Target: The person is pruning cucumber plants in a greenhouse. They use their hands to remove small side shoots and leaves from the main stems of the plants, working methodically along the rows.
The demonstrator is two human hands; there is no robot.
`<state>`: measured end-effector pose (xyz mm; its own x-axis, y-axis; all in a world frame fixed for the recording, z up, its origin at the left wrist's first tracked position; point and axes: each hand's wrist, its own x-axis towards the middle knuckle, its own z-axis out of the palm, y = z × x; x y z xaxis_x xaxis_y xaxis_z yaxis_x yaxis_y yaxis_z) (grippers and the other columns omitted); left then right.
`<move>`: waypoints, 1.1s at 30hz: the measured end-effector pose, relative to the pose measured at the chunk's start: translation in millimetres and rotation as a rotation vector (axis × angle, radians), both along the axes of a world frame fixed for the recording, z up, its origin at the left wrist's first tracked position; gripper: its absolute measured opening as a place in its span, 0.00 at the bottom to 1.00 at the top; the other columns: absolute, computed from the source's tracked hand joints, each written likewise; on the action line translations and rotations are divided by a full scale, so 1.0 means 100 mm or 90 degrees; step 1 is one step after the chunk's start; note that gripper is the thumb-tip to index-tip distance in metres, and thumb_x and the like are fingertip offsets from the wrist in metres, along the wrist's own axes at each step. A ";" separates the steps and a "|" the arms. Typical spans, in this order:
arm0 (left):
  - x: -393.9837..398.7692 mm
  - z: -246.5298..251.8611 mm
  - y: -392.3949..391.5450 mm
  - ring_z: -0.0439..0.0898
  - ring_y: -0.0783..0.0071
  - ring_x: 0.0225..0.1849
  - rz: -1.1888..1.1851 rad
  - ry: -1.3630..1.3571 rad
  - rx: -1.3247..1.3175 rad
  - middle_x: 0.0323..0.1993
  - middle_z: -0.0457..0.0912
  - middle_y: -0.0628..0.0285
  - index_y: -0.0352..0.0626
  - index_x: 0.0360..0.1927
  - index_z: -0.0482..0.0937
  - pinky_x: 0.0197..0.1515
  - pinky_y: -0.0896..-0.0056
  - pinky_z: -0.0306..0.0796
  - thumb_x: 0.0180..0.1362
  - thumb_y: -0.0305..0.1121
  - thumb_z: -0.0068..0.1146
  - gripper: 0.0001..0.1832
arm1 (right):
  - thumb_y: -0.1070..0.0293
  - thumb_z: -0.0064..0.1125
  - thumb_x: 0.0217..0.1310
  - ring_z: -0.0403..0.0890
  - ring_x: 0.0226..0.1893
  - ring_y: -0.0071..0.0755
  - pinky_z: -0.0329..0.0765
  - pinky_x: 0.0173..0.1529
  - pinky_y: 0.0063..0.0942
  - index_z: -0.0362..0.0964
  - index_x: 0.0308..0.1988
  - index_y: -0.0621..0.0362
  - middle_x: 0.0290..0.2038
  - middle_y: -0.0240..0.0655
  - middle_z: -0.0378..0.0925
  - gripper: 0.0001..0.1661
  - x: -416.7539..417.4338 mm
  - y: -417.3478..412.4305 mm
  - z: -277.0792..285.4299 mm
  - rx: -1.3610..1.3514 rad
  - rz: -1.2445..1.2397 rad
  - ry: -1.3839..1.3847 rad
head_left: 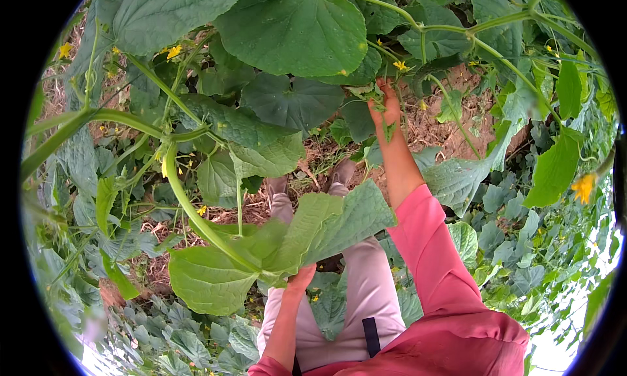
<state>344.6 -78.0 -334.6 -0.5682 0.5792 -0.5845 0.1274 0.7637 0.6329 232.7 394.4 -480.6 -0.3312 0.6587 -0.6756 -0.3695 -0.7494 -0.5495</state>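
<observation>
My right hand (387, 104) reaches forward among the vines, against small jagged leaves (365, 91) and thin stems. Leaves cover some of its fingers, so its grip is unclear. Just right of it hangs a dark green, elongated shape (437, 66), apparently a cucumber, partly in shadow. Low in the view, my left hand (302, 277) is by the base of a cluster of broad leaves (313, 229). Those leaves hide most of its fingers. A thick pale green vine stem (188, 207) curves down into that cluster.
Large leaves (294, 31) overhang the top. A branching stem (470, 32) crosses at upper right, with yellow flowers (400, 65) nearby. Between the plants lies brown soil with dry straw (455, 111). My shoes (343, 170) stand on the ground below the foliage.
</observation>
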 end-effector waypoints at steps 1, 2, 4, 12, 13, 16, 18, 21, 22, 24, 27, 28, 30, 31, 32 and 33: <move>-0.01 0.00 0.00 0.79 0.57 0.47 0.045 -0.045 0.005 0.41 0.82 0.52 0.36 0.48 0.78 0.51 0.57 0.70 0.62 0.33 0.55 0.14 | 0.71 0.47 0.71 0.79 0.35 0.26 0.73 0.32 0.29 0.69 0.48 0.54 0.40 0.32 0.79 0.08 0.04 0.03 -0.03 0.009 -0.037 0.014; -0.01 -0.01 -0.01 0.79 0.57 0.47 0.074 -0.067 0.001 0.41 0.82 0.52 0.36 0.47 0.78 0.51 0.58 0.70 0.63 0.32 0.55 0.13 | 0.73 0.48 0.71 0.79 0.37 0.27 0.77 0.38 0.28 0.69 0.49 0.56 0.41 0.32 0.79 0.09 0.07 0.06 -0.05 0.022 -0.101 0.079; 0.00 -0.02 -0.05 0.79 0.57 0.48 0.076 -0.100 -0.012 0.42 0.83 0.53 0.36 0.47 0.78 0.52 0.58 0.69 0.63 0.33 0.55 0.13 | 0.74 0.49 0.70 0.80 0.40 0.29 0.79 0.42 0.29 0.69 0.51 0.57 0.43 0.34 0.79 0.11 0.15 0.09 -0.08 0.015 -0.088 0.142; -0.04 0.10 -0.08 0.74 0.53 0.58 -0.066 0.144 0.005 0.54 0.79 0.53 0.39 0.52 0.77 0.63 0.55 0.65 0.64 0.39 0.51 0.18 | 0.79 0.51 0.67 0.81 0.46 0.33 0.82 0.46 0.28 0.69 0.54 0.59 0.49 0.38 0.79 0.16 0.19 0.05 -0.02 0.049 -0.043 -0.024; -0.09 0.14 -0.05 0.73 0.51 0.59 -0.110 0.151 -0.016 0.55 0.78 0.53 0.39 0.53 0.77 0.63 0.54 0.65 0.64 0.39 0.52 0.18 | 0.80 0.51 0.67 0.81 0.48 0.34 0.82 0.47 0.27 0.69 0.53 0.60 0.49 0.39 0.79 0.15 0.19 0.06 -0.03 0.049 -0.042 -0.053; -0.20 0.19 0.11 0.73 0.48 0.58 -0.066 0.130 0.003 0.54 0.79 0.52 0.39 0.53 0.77 0.62 0.53 0.64 0.63 0.38 0.54 0.19 | 0.81 0.51 0.66 0.83 0.47 0.35 0.84 0.45 0.25 0.72 0.50 0.63 0.47 0.40 0.80 0.13 0.17 0.11 -0.12 0.020 -0.067 -0.135; -0.25 0.18 0.17 0.75 0.48 0.56 -0.035 0.086 0.007 0.52 0.80 0.51 0.39 0.52 0.78 0.61 0.54 0.65 0.62 0.38 0.55 0.17 | 0.79 0.54 0.65 0.84 0.43 0.34 0.85 0.41 0.24 0.76 0.47 0.63 0.42 0.38 0.82 0.10 0.16 0.14 -0.20 0.020 -0.050 -0.210; -0.27 0.13 0.19 0.77 0.48 0.53 0.011 0.034 0.012 0.48 0.82 0.50 0.39 0.49 0.79 0.58 0.55 0.67 0.62 0.37 0.56 0.16 | 0.81 0.49 0.66 0.85 0.42 0.37 0.85 0.42 0.24 0.76 0.46 0.64 0.43 0.42 0.81 0.12 0.18 0.16 -0.27 0.087 0.054 -0.261; -0.28 0.11 0.19 0.78 0.49 0.52 0.014 0.051 0.034 0.46 0.82 0.51 0.39 0.48 0.80 0.57 0.56 0.68 0.62 0.37 0.57 0.15 | 0.82 0.47 0.65 0.85 0.41 0.38 0.85 0.41 0.24 0.76 0.46 0.64 0.42 0.44 0.81 0.13 0.20 0.13 -0.26 0.087 0.112 -0.292; -0.29 0.10 0.20 0.80 0.52 0.48 -0.001 0.094 0.042 0.43 0.83 0.52 0.39 0.47 0.80 0.54 0.58 0.70 0.63 0.36 0.57 0.14 | 0.85 0.43 0.64 0.85 0.38 0.41 0.85 0.36 0.25 0.76 0.46 0.65 0.42 0.47 0.80 0.17 0.25 0.04 -0.21 0.123 0.220 -0.383; -0.36 0.14 0.28 0.81 0.57 0.44 0.043 -0.065 -0.009 0.41 0.83 0.55 0.41 0.47 0.80 0.49 0.62 0.73 0.64 0.34 0.56 0.12 | 0.89 0.38 0.59 0.86 0.34 0.42 0.80 0.25 0.26 0.74 0.51 0.66 0.43 0.50 0.77 0.24 0.38 -0.23 0.00 0.080 0.295 -0.421; -0.38 0.20 0.33 0.81 0.59 0.43 0.051 -0.071 0.026 0.41 0.83 0.55 0.41 0.47 0.80 0.48 0.63 0.73 0.64 0.33 0.55 0.11 | 0.89 0.38 0.57 0.85 0.33 0.40 0.78 0.24 0.26 0.72 0.54 0.66 0.43 0.49 0.77 0.26 0.45 -0.34 0.08 0.045 0.280 -0.413; -0.42 0.37 0.44 0.81 0.62 0.40 0.081 -0.098 0.084 0.40 0.83 0.55 0.41 0.47 0.80 0.46 0.65 0.74 0.65 0.32 0.54 0.10 | 0.90 0.39 0.55 0.84 0.30 0.35 0.76 0.24 0.27 0.69 0.59 0.64 0.43 0.48 0.76 0.32 0.61 -0.57 0.29 0.169 0.401 -0.517; -0.44 0.45 0.51 0.81 0.62 0.41 0.085 -0.128 0.069 0.41 0.83 0.55 0.41 0.47 0.79 0.46 0.66 0.74 0.65 0.31 0.54 0.10 | 0.90 0.39 0.56 0.82 0.28 0.34 0.77 0.26 0.28 0.69 0.59 0.62 0.42 0.45 0.76 0.32 0.71 -0.70 0.41 0.193 0.425 -0.496; -0.48 0.55 0.56 0.81 0.62 0.41 0.089 -0.148 0.068 0.41 0.83 0.55 0.41 0.48 0.79 0.47 0.66 0.74 0.65 0.31 0.54 0.10 | 0.89 0.39 0.56 0.81 0.26 0.32 0.78 0.29 0.28 0.70 0.60 0.60 0.41 0.43 0.76 0.32 0.79 -0.85 0.53 0.201 0.441 -0.518; -0.51 0.66 0.59 0.82 0.62 0.42 0.099 -0.169 0.058 0.42 0.83 0.54 0.41 0.48 0.79 0.47 0.66 0.74 0.65 0.31 0.54 0.10 | 0.88 0.41 0.56 0.80 0.27 0.31 0.78 0.32 0.28 0.71 0.58 0.58 0.40 0.40 0.76 0.32 0.83 -1.03 0.66 0.237 0.467 -0.459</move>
